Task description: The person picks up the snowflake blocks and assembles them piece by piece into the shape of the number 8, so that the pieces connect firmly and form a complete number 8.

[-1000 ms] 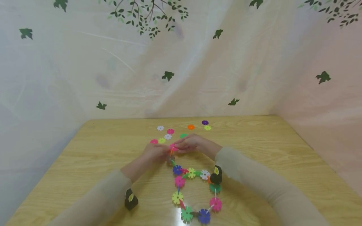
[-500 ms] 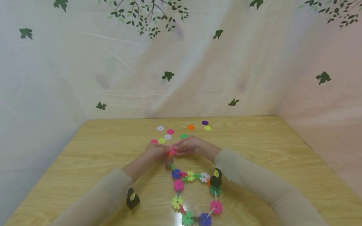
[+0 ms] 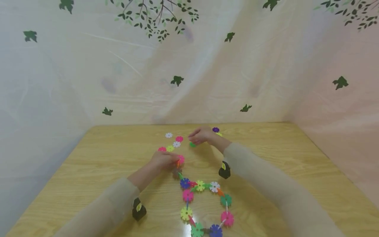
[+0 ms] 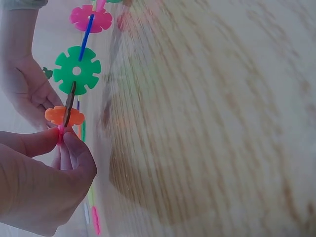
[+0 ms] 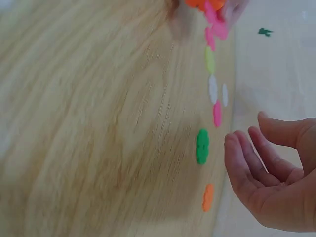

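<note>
My left hand [image 3: 162, 160] pinches a bright pink notched flower disc [image 3: 181, 160] between thumb and fingertips. This disc ends a chain of interlocking discs [image 3: 200, 185] that runs toward me and forms a closed loop on the table. Close to the pinch, an orange disc [image 4: 74, 116], a dark edge-on piece and a green disc [image 4: 77, 70] follow one another. My right hand [image 3: 202, 135] holds nothing; its fingers are loosely bent, with the thumb apart. It hovers beside a loose green disc [image 5: 203, 146], and a loose orange disc [image 5: 208, 197] lies nearby, hidden by the hand in the head view.
Loose discs lie at the back of the wooden table [image 3: 103, 164]: white [image 3: 176, 144], pink [image 3: 179, 139], yellow [image 3: 170, 148] and purple [image 3: 215, 129] ones. A pale curtain [image 3: 142, 92] with leaf prints stands behind. Dark wrist cameras [image 3: 139, 209] sit below both sleeves.
My right hand has left the pink disc at the chain's end and moved away, back and slightly right, to the loose green disc. The left hand still pinches the pink disc.
</note>
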The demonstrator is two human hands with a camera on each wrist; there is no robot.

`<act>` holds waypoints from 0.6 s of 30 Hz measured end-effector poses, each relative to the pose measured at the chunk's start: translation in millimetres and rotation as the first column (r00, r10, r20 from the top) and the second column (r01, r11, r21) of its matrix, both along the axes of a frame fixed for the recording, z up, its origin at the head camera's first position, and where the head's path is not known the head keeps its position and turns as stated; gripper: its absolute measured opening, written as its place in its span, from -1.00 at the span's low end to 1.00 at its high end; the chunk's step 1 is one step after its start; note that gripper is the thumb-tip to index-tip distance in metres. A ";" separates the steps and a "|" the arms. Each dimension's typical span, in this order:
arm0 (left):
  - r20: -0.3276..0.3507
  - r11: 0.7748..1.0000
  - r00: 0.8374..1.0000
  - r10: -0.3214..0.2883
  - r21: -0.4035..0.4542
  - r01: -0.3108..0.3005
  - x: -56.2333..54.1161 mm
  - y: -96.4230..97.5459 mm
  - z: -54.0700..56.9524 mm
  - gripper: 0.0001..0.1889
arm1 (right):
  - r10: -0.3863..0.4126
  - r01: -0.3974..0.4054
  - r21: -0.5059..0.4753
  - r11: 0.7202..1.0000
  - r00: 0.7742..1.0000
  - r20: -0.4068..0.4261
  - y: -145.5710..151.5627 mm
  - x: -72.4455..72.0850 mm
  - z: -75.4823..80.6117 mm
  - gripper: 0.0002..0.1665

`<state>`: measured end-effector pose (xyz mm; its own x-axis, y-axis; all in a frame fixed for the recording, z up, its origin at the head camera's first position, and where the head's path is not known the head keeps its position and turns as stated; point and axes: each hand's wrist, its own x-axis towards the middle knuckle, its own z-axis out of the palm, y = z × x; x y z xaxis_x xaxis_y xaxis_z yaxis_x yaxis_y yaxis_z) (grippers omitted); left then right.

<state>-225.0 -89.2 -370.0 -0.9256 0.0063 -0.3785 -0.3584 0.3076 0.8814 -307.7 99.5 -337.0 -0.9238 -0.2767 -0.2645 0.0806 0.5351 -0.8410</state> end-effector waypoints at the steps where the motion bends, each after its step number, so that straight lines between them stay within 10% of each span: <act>1: 0.000 1.000 1.000 0.000 0.010 0.000 -0.3 0.2 -0.3 -0.73 | 0.021 -0.016 0.090 0.996 0.998 -0.056 0.7 -2.9 -1.7 -0.64; 8: 0.039 0.999 0.999 0.013 0.048 -0.015 0.3 3.0 -1.7 -0.73 | 0.209 -0.061 0.495 0.867 0.946 -0.249 1.1 -12.4 -15.6 -0.66; 18: 0.009 0.995 1.000 -0.003 0.100 0.002 0.9 -0.2 -1.3 -0.73 | 0.277 -0.128 0.496 0.859 0.930 -0.240 -4.2 -7.9 -19.1 -0.73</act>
<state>-224.1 -89.3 -371.3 -0.9222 0.0467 -0.3839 -0.3656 0.2184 0.9048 -315.7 95.3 -356.1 -0.9150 -0.3799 -0.1359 -0.2828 0.8441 -0.4556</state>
